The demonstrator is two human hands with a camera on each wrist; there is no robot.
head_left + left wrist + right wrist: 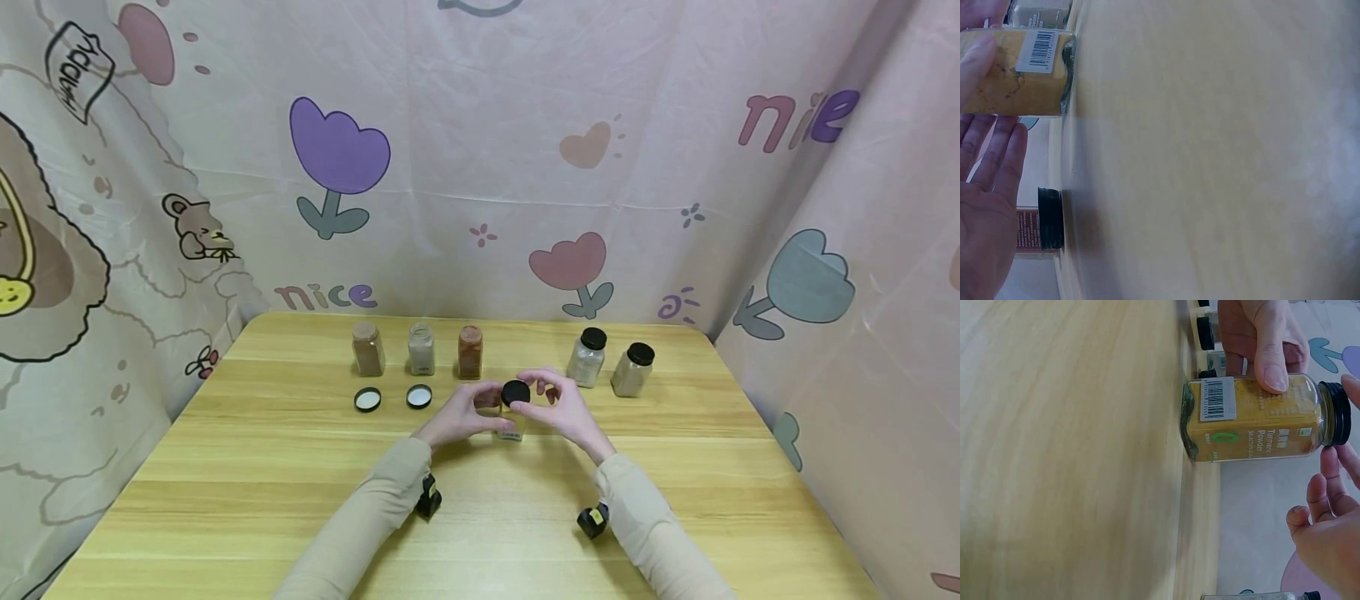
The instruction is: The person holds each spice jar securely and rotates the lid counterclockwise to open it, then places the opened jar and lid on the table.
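A glass jar of yellow turmeric powder (1254, 419) with a black lid (515, 392) stands upright between my hands. My left hand (469, 412) grips the jar's body from the left, its thumb across the near side beside the barcode label. My right hand (562, 410) pinches the lid between thumb and fingers, seen at the lid's rim in the right wrist view. The lid is on the jar's mouth. Whether the base touches the table cannot be told.
Open jars of brown powder (369, 354), whitish powder (422, 354) and red-brown powder (470, 357) stand behind on the left. Upturned lids (367, 400) lie before them. Two capped jars, one whitish (585, 364) and one greyish (631, 377), stand on the right.
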